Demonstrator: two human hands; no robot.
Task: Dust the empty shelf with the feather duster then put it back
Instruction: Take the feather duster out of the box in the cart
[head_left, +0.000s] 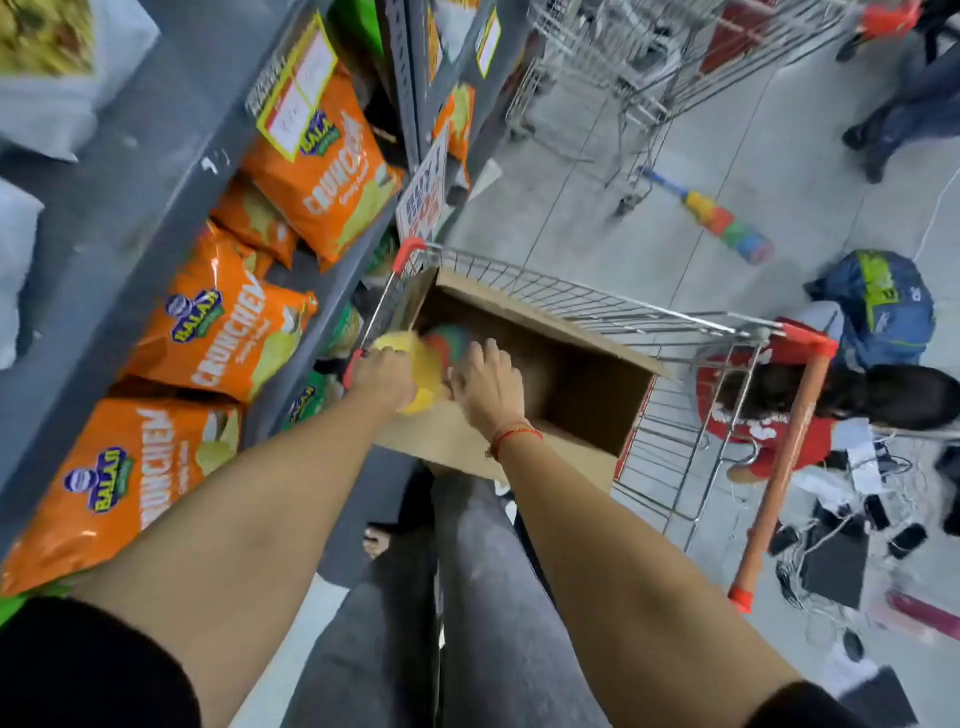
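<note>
Right now the person is leaning over a shopping cart (613, 312) parked beside the shelving, both arms stretched down into a cardboard box (576, 384) that is sitting in the cart's basket. The left hand (382, 379) is closing its grip around something soft and yellow, with red and green showing just beyond it, which I take to be the fluffy head of the feather duster (415, 358); blur is hiding how tightly the fingers are wrapping it. The right hand (485, 379) is lying mostly open, fingers spread, resting on the box edge just beside the yellow fluff, and it is not clearly gripping anything. So the duster is sitting at the near corner of the box, half inside. A second, similar rainbow duster (727, 226) is lying on the floor well apart, near another cart (675, 52). Grabbing the duster by its head instead of the handle could be shedding or crushing the fluff, and pulling it upward may be snagging it on the box flap or the cart's wire rim. Orange chip bags (223, 332) are crowding the shelf (119, 223) at the left, so a careless swing could be knocking them down. Another person in red (769, 415) is crouching beyond the cart among cables, close enough to be bumped if the cart is rolling.
</note>
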